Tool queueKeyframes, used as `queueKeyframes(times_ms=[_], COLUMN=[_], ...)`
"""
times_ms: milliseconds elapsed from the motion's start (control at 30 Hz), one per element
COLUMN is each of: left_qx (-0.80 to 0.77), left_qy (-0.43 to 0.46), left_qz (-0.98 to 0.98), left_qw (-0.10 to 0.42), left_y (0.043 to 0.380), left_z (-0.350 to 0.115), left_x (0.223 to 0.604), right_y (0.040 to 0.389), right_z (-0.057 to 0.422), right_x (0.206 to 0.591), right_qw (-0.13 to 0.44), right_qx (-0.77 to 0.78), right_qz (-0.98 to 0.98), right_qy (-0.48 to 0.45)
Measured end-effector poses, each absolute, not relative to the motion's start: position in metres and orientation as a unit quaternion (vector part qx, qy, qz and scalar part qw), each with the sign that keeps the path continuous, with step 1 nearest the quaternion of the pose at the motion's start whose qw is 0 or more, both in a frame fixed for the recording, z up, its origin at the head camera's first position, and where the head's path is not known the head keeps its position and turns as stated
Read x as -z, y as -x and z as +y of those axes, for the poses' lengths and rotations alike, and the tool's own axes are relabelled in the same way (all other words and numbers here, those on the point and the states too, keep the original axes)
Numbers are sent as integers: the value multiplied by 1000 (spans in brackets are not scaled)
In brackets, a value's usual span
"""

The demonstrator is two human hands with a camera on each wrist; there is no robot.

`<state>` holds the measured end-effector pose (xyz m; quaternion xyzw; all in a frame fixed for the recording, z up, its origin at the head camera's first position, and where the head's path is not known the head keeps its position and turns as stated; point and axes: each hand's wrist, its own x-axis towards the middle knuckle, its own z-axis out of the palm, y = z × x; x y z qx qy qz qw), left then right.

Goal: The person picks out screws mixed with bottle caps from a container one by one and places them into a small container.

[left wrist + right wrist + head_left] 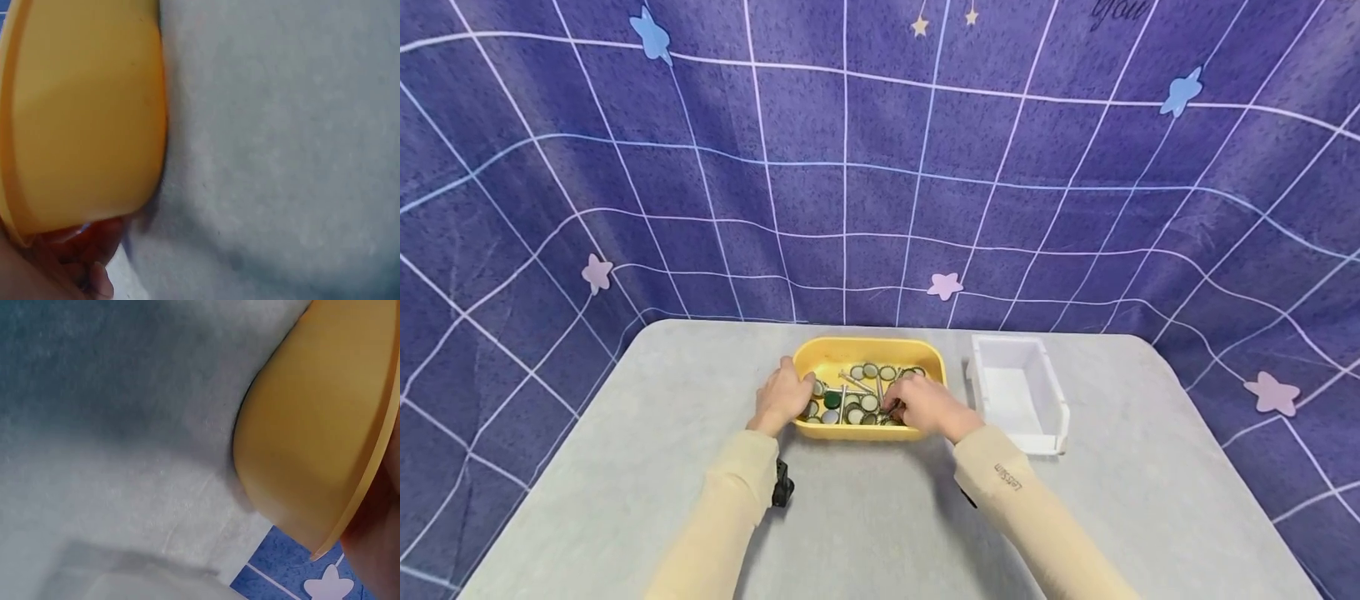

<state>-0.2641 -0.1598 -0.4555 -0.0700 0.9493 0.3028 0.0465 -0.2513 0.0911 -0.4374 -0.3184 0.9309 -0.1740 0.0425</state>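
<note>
A yellow plastic tub (869, 432) holds a mix of bottle caps (869, 403) and long metal screws (842, 402). One cap among them is green (832, 400). My left hand (784, 396) grips the tub's left end, thumb by the rim; in the left wrist view its fingers (100, 240) curl against the outside of the wall. Inside the right part of the tub, my right hand (928, 407) reaches down with bent fingers among the caps and screws. Its fingertips are partly hidden, and whether they pinch a piece cannot be made out.
A white open-fronted bin (1015, 396) stands just right of the tub on the grey table (865, 517). Behind the table hangs a purple-blue curtain (880, 200) with a grid and stars.
</note>
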Motion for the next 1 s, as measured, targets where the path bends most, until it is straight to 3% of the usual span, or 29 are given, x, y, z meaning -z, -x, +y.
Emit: queueKeyframes(times_ms=[733, 1000], left_qx=[-281, -289], left_qy=[86, 93], left_qz=[955, 952], left_qw=[31, 31], left_y=[268, 267], left_z=[-157, -157], left_x=[460, 463], right_y=[260, 258], right_z=[86, 86], right_x=[438, 442], right_qw=[116, 91], right_qx=[77, 70], right_qz=[956, 956], right_qy=[257, 271])
